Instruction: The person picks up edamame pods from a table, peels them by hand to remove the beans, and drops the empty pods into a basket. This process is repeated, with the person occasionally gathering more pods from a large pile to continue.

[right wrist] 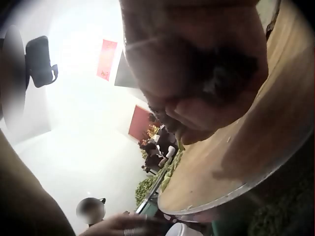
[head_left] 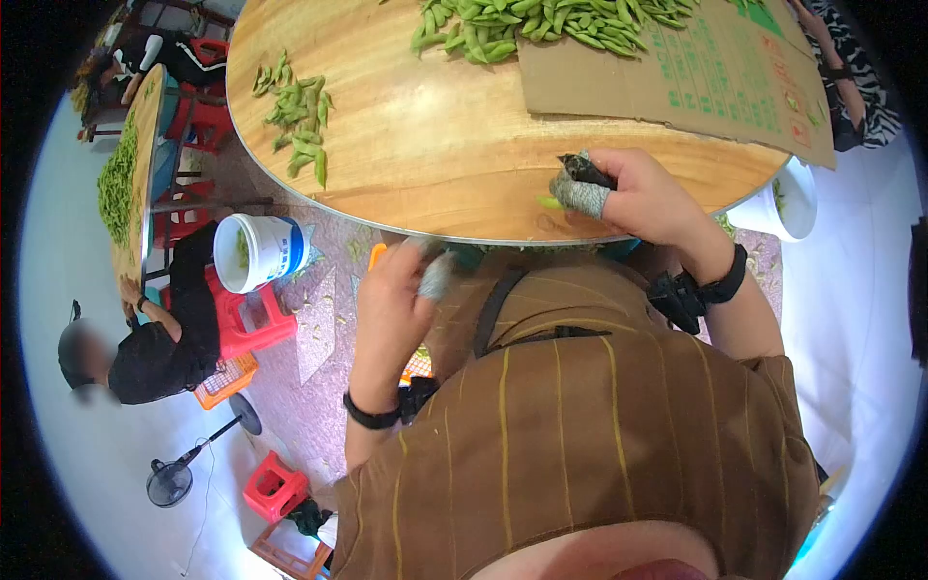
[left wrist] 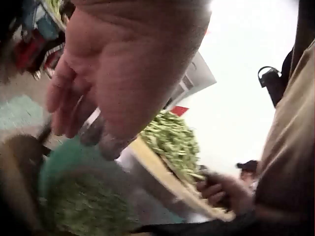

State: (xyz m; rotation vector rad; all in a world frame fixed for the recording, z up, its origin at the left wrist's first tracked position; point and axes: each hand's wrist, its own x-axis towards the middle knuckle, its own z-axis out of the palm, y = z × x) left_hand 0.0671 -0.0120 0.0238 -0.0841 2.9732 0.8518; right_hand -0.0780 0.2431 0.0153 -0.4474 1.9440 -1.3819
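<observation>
My right hand (head_left: 643, 198) grips a small dark object (head_left: 585, 171) over the near edge of the round wooden table (head_left: 387, 145). Grey wrapping covers some of its fingers, and a green pod (head_left: 549, 202) shows beside them. Blurred, my left hand (head_left: 391, 300) hangs beyond the table edge above my lap, with a grey-wrapped thumb. In the left wrist view, that hand (left wrist: 123, 73) has loosely extended fingers over a green tub (left wrist: 61, 157) of green material, and no pod is visible in it. Pods lie in a large heap (head_left: 483, 29) and a smaller group (head_left: 304, 111).
Flattened cardboard (head_left: 677, 87) covers the table's far right. A white bucket (head_left: 259, 253) stands left of my left hand, another (head_left: 797, 198) at the right. Red stools (head_left: 275, 483), a fan (head_left: 171, 481) and a person in black (head_left: 164, 358) at another table are on the left.
</observation>
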